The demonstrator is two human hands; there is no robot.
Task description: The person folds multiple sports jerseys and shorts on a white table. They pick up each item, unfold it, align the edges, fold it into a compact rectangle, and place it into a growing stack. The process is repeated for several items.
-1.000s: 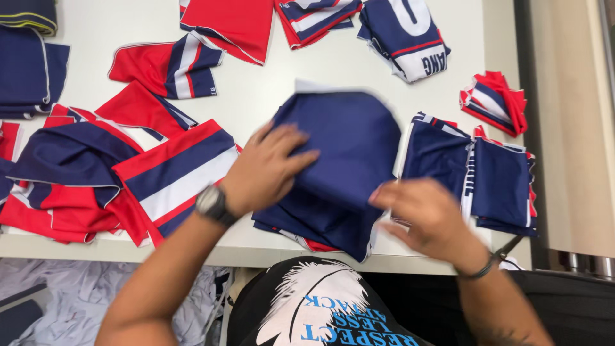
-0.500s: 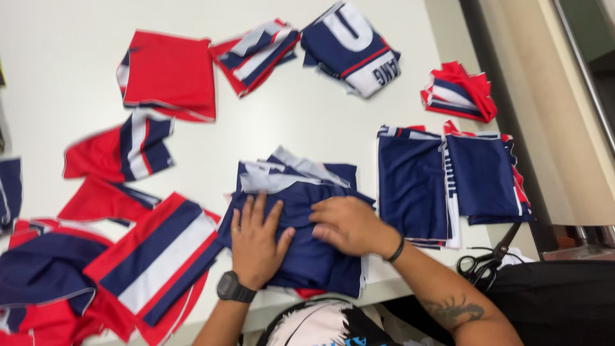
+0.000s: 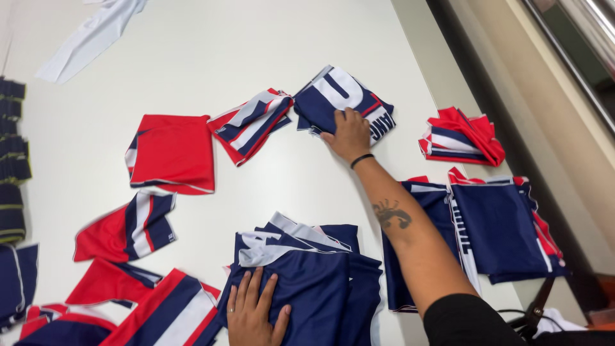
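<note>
navy folded bundle (image 3: 346,102) far across white table (image 3: 256,38), under right hand (image 3: 349,134), fingers spread flat on its near edge, nothing clasped. left hand (image 3: 255,315) pressed open-palmed on near navy stack (image 3: 320,275). red pieces (image 3: 172,152) alongside.

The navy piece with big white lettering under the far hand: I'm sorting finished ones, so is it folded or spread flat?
Folded: the navy piece shows stacked layers under the right hand.
</note>
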